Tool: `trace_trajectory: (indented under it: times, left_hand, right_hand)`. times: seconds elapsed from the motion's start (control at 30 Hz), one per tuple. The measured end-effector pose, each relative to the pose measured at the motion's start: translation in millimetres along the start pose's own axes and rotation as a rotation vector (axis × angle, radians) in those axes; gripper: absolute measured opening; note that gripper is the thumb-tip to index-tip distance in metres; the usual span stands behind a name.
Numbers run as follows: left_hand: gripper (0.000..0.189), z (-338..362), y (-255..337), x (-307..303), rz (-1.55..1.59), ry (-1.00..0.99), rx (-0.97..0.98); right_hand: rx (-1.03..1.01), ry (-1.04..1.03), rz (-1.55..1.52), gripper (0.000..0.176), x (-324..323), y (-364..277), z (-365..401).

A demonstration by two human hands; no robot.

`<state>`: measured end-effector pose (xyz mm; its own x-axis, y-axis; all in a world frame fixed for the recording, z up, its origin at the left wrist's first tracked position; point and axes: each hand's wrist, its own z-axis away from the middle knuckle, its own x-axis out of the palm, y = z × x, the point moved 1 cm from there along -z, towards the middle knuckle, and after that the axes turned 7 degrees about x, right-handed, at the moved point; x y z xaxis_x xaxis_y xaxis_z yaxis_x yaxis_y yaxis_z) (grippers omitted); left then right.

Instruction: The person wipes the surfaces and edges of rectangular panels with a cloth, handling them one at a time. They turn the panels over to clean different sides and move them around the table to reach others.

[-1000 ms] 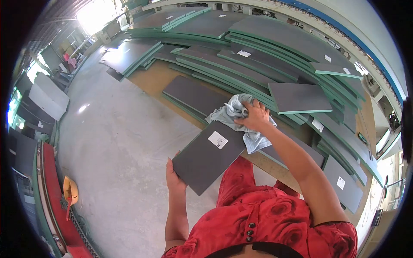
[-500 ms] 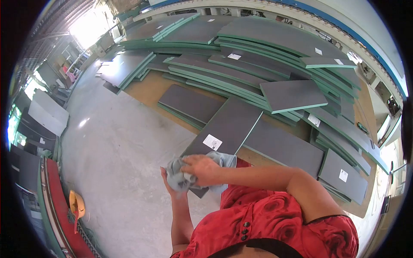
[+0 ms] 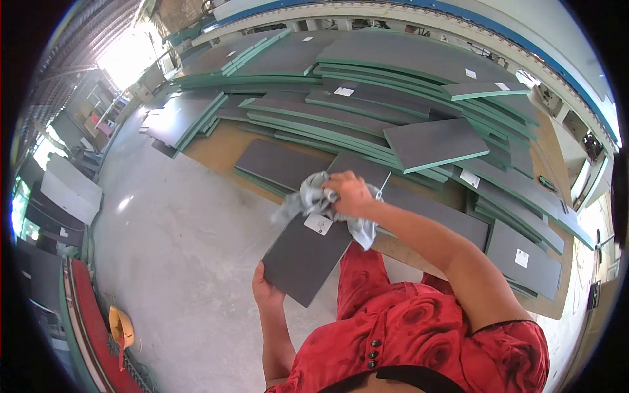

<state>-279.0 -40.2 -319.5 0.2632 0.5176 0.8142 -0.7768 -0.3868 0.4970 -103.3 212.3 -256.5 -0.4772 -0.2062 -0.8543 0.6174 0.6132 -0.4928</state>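
Note:
A dark grey panel [image 3: 303, 262] with a white label [image 3: 318, 224] slants across in front of me, its near end toward my body and its far end over the stacked panels. My left hand [image 3: 267, 288] is closed on the panel's near left edge, with part of the fingers hidden beneath it. A crumpled light grey cloth [image 3: 316, 191] is bunched in my right hand [image 3: 352, 192], pressed on the panel just beyond the label. One end of the cloth hangs over the panel's right edge, and its left end is blurred.
Several green-edged dark panels [image 3: 432, 144] lie stacked on a brown board [image 3: 219, 141]. Behind them runs a machine with a blue-and-white beam [image 3: 419, 8]. A yellow hard hat [image 3: 121, 325] sits by a red strip [image 3: 92, 301] at the left, beside grey floor [image 3: 177, 255].
My right hand has swept the cloth forward along the panel, away from my body, uncovering its near part. My left hand has come lower, along the near left edge.

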Motion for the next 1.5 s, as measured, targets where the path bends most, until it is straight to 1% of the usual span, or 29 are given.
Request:
trace_trajectory:
  times: [0.03,0.07,0.13,0.17,0.23,0.37,0.43,0.57,0.63,0.67,0.73,0.77,0.83,0.87,0.93,0.97,1.03,1.07,1.13,1.17,1.2,1.27,1.3,1.33,1.37,1.4,1.5]
  left_hand:
    - [0.037,0,-1,1,-0.009,0.033,0.029]
    - [0.037,1,-2,3,-0.009,0.030,0.029]
    - [0.036,5,-3,8,-0.141,0.117,0.086]
    - [0.036,4,-4,7,-0.140,0.114,0.092]
    - [0.036,3,-7,4,-0.124,0.047,0.132]
    - [0.036,-1,-15,0,-0.044,0.119,0.141]
    - [0.035,0,-15,-2,0.001,0.036,0.146]
    - [0.035,6,-14,1,-0.028,0.085,0.163]
    - [0.036,3,-11,-2,-0.027,0.040,0.132]
    - [0.036,2,-8,-1,-0.028,0.037,0.130]
    - [0.036,2,-4,3,-0.030,0.062,0.120]
    - [0.036,1,-1,5,-0.033,0.059,0.115]
    - [0.037,-1,2,10,-0.056,0.080,0.120]
    - [0.037,0,2,14,-0.059,0.076,0.115]
    - [0.036,5,5,24,-0.247,0.069,0.179]
    - [0.036,3,7,24,-0.249,0.066,0.179]
    - [0.035,-1,16,21,-0.259,0.121,0.126]
    - [0.035,-3,21,22,-0.261,0.118,0.127]
    - [0.029,-1,35,34,-0.225,0.102,0.223]
    - [0.033,3,43,43,-0.240,0.059,0.254]
    - [0.033,10,52,55,-0.240,0.058,0.255]
    - [0.036,28,70,83,-0.396,-0.096,0.526]
    - [0.036,37,75,94,-0.398,-0.092,0.529]
    - [0.038,46,80,107,-0.485,-0.156,0.652]
    - [0.040,55,84,120,-0.570,-0.222,0.774]
    - [0.040,64,83,137,-0.620,-0.177,0.848]
    - [0.039,67,80,152,-0.793,-0.213,0.990]
  right_hand:
    - [0.059,-0.001,0.039,0.047,-2,9,-14]
    - [0.058,0.003,0.040,0.047,-5,17,-27]
    - [0.293,0.064,0.081,0.049,-11,35,-50]
    - [0.287,0.067,0.080,0.049,-16,41,-57]
    - [0.386,-0.056,0.060,0.051,-26,47,-65]
    - [0.383,-0.058,0.092,0.050,-19,53,-67]
    - [0.357,0.048,0.092,0.049,-13,56,-55]
    - [0.368,0.103,0.106,0.047,-31,65,2]
    - [0.360,0.204,0.040,0.048,-34,79,28]
    - [0.363,0.206,0.041,0.048,-34,82,41]
    - [0.291,0.277,0.136,0.051,-33,80,67]
    - [0.297,0.280,0.136,0.051,-31,77,79]
    - [0.032,0.193,0.154,0.055,-29,65,98]
    - [0.039,0.196,0.155,0.055,-29,55,108]
    - [-0.046,0.057,0.013,0.054,-39,23,121]
    - [-0.045,0.060,0.012,0.054,-44,17,123]
    - [-0.114,-0.076,-0.169,0.050,-53,10,125]
    - [-0.113,-0.073,-0.170,0.050,-57,11,126]
    - [0.061,-0.185,-0.538,0.040,-71,14,127]
    - [0.046,-0.146,-0.596,0.034,-85,12,129]
    - [0.046,-0.146,-0.596,0.034,-93,15,129]
    - [0.276,-0.075,-0.880,0.029,-105,30,132]
    - [0.334,-0.019,-0.943,0.027,-114,32,134]
    - [0.392,0.037,-1.005,0.026,-121,36,135]
    - [0.386,0.053,-1.069,0.026,-123,45,135]
    - [0.425,0.074,-1.082,0.024,-132,44,137]
    - [0.460,0.109,-1.145,0.021,-139,47,141]
